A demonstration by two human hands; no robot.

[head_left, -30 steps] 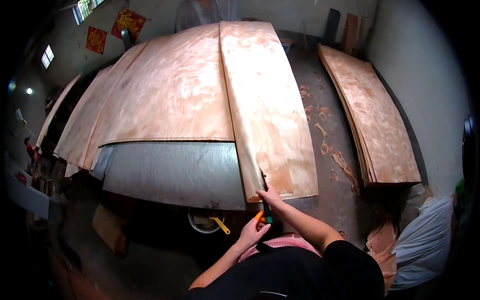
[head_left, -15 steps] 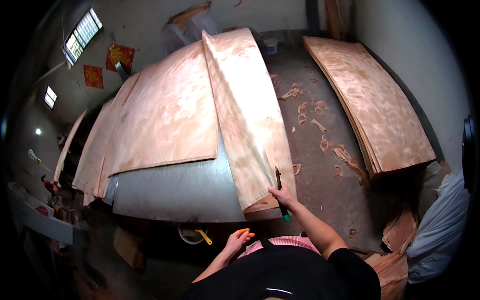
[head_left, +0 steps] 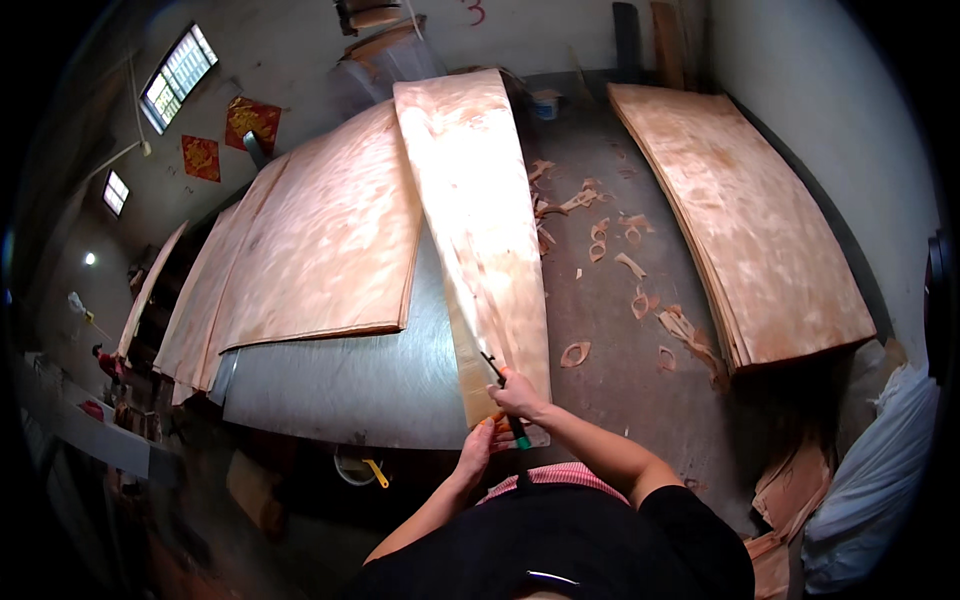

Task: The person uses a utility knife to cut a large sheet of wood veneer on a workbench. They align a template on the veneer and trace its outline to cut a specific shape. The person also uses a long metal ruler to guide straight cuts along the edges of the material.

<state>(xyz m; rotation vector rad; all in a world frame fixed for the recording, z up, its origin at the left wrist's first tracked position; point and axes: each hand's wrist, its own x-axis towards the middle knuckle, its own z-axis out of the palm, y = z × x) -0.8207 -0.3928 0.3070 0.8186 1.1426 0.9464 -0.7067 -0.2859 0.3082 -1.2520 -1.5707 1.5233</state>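
My right hand [head_left: 518,396] is closed round a slim black cutting tool [head_left: 521,434] with a pointed tip and a green end. It sits over the near end of a long, narrow wood veneer sheet [head_left: 505,270], which has a raised fold along its left side. Close beside it, my left hand [head_left: 476,448], with orange covers on its fingertips, holds the sheet's near edge. Its fingers are partly hidden there. Under the sheet is a grey metal tabletop [head_left: 340,395], with a broad stack of veneer sheets [head_left: 320,240] on its left.
Another veneer stack [head_left: 745,230] stands to the right across the floor. Veneer scraps [head_left: 630,265] are strewn between. Below the table's front edge is a bowl with a yellow-handled tool [head_left: 377,474]. White sacking [head_left: 870,480] lies at the lower right.
My right hand has moved left and nearer with the cutting tool. My left hand has risen to the sheet's near edge. The narrow sheet has shifted left at its near end and its fold has changed.
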